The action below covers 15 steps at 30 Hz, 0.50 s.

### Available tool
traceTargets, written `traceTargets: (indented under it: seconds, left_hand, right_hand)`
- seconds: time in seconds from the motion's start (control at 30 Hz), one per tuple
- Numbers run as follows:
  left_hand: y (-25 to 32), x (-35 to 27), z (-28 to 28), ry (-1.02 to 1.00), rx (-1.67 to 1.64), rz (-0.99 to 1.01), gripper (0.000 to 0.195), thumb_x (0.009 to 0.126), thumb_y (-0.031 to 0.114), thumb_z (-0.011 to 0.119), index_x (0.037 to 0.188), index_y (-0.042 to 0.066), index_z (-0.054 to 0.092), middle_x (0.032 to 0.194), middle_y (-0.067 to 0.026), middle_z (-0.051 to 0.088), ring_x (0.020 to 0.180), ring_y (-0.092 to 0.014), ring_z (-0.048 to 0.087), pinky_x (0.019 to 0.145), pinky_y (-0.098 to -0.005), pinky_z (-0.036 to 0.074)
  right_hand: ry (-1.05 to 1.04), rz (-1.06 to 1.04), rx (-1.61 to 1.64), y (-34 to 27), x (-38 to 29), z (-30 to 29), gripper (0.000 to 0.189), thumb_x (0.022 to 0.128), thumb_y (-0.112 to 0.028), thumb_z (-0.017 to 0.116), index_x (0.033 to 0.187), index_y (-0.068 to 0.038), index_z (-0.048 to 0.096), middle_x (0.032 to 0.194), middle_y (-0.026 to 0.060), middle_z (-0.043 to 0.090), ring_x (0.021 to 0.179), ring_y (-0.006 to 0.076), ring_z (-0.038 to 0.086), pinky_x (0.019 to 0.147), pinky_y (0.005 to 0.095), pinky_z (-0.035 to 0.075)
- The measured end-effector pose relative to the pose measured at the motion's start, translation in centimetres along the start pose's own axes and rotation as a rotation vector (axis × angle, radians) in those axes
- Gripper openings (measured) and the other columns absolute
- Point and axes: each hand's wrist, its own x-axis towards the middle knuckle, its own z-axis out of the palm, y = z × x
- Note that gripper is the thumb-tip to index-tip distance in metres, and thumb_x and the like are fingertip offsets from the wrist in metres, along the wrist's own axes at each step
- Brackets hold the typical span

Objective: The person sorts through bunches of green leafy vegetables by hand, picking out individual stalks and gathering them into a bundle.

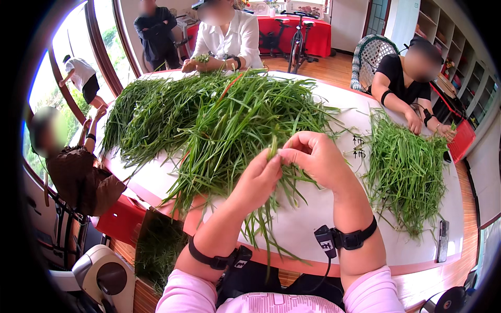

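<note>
In front of me, over the near part of the white table, my left hand (260,174) grips a small bunch of long green leafy stems (273,145) near its pale end. The leaves hang down below that hand towards the table edge. My right hand (311,154) is at the bunch's pale end, thumb and index finger pinched together beside the left thumb; whether a stem is between them I cannot tell. Just beyond both hands lies a large heap of the same greens (235,113). Both my forearms wear black straps with small devices.
A second pile of greens (407,176) lies at the right, with a phone (442,241) near the table edge (415,268). A box of greens (156,246) stands below at the left. People sit at the left, far side and right, handling greens at the far side and right.
</note>
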Motion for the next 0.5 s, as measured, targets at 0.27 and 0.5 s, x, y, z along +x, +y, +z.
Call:
traceTargets:
  seconds: [0.27, 0.5]
  left_hand:
    - [1.1, -0.1, -1.0, 0.05, 0.101, -0.002, 0.022, 0.101, 0.027, 0.044, 0.096, 0.007, 0.054, 0.06, 0.0107, 0.03, 0.052, -0.001, 0.026, 0.047, -0.018, 0.022]
    - [0.0, 0.5, -1.6, 0.168, -0.103, 0.055, 0.025, 0.101, 0.03, 0.041, 0.087, 0.011, 0.048, 0.062, 0.0066, 0.033, 0.055, -0.005, 0.032, 0.05, -0.0219, 0.03]
  right_hand:
    - [0.357, 0.025, -0.028, 1.6, 0.6, -4.3, 0.019, 0.085, -0.019, 0.068, 0.085, 0.0, 0.064, 0.067, 0.0014, 0.062, 0.057, 0.008, 0.052, 0.052, 0.0241, 0.042]
    - [0.262, -0.151, -0.608, 2.3, 0.9, -0.7, 0.01, 0.08, -0.014, 0.067, 0.091, -0.012, 0.067, 0.077, 0.0051, 0.059, 0.07, 0.0233, 0.06, 0.062, 0.0351, 0.048]
